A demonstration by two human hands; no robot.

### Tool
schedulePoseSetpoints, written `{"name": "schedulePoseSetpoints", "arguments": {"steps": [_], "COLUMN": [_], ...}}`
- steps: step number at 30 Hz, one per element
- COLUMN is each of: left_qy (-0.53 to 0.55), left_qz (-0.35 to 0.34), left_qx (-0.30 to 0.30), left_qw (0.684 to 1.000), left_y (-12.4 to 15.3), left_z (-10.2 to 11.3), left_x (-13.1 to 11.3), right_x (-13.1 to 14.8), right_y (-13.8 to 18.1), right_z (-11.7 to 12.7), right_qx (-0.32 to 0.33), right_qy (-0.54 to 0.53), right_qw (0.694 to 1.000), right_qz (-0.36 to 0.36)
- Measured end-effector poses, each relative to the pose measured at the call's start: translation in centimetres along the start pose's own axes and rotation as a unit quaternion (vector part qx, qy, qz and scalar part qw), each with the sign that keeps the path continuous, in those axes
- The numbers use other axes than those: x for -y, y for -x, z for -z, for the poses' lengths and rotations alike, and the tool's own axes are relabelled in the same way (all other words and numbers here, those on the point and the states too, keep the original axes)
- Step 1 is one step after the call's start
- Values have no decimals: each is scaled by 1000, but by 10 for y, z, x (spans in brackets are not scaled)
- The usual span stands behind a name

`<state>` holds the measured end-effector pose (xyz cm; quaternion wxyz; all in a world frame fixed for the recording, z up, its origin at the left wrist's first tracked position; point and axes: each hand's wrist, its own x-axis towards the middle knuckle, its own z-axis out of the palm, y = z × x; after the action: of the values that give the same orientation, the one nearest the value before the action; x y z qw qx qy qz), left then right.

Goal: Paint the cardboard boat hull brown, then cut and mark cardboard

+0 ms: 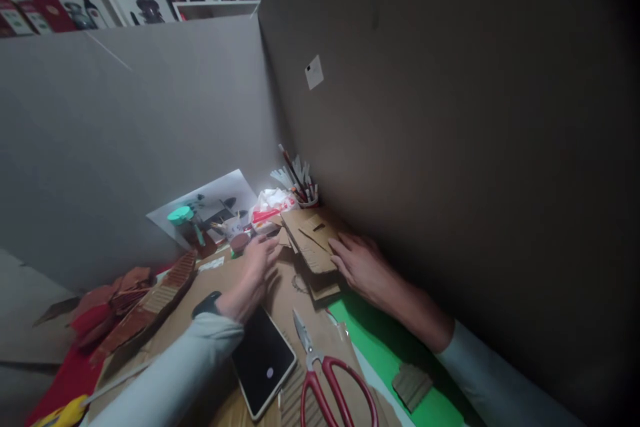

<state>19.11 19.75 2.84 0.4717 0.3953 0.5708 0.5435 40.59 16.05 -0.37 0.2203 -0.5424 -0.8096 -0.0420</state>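
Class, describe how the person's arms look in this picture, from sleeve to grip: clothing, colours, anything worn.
The left sleeve and right sleeve are plain pale grey-blue, the right dimmer in shadow. A dark band, perhaps a watch, circles the left wrist; the right wrist shows none. The left grip and right grip are ungloved.

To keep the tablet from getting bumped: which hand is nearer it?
Left. The left hand is just past the tablet; the right hand is farther, to its right, at the cardboard.
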Motion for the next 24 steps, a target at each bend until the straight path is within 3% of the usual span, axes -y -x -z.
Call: {"name": "schedulePoseSetpoints", "arguments": {"steps": [2, 6, 10, 17, 20, 24], "left_qy": [-43, -142, -247, -429, -424, -367], "left_qz": [-14, -30, -47, -64, -46, -5], "left_qx": [-1, 66, 112, 164, 187, 213], "left_qw": [999, 987, 961, 886, 885, 905], "left_y": [11, 43, 69, 97, 106, 113], "left_z": [29, 89, 128, 151, 154, 152], "left_x": [-12, -24, -21, 2, 16, 34], "right_x": [0, 9, 35, 98, 111, 117], "right_y": [-1, -1, 11, 73, 90, 98], "right_z": [6, 24, 40, 49, 43, 41], "right_qx": [-5, -14, 25, 191, 221, 204], "right_qy": [3, -9, -21, -56, -63, -79], "right_qw": [1000, 1000, 999, 976, 971, 974], "right_qz": [2, 16, 39, 90, 72, 52]}}
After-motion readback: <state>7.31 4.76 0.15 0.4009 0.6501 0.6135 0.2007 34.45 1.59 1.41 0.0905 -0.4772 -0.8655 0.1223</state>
